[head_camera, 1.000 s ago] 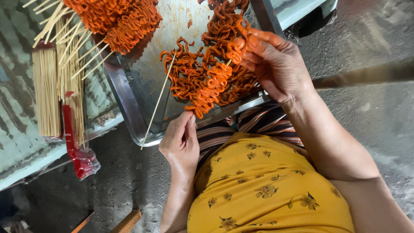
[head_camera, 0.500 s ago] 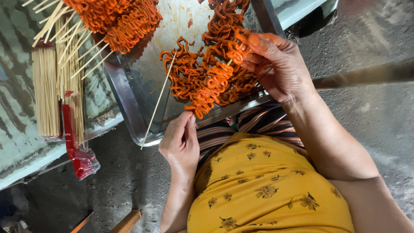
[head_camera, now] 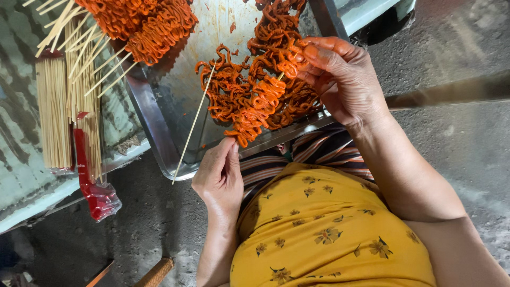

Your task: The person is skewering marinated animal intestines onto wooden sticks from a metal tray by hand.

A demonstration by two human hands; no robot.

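Far out past my left fingers, a bundle of bare sticks (head_camera: 53, 114) is lying on the green table (head_camera: 21, 180), with a red plastic bag (head_camera: 95, 191) just beside it. Above them, finished skewers (head_camera: 138, 26) are piling up at the far corner of the metal tray (head_camera: 151, 127). My left hand (head_camera: 220, 178) is resting at the tray's near rim, fingers curled loosely, and I cannot tell whether they are pinching anything. One loose stick (head_camera: 194, 119) is lying just left of those fingertips, its long axis running away from me and leaning slightly right, its near tip hanging over the rim and its far end touching the orange strips (head_camera: 249, 101). My left hand is the nearer one to it. Those strips are sitting between my two hands, just beyond my left fingertips. My right hand (head_camera: 342, 79) is reaching in from the right, fingers closed on a curly piece at the heap's top edge. My yellow flowered shirt (head_camera: 329, 228) is filling the near side
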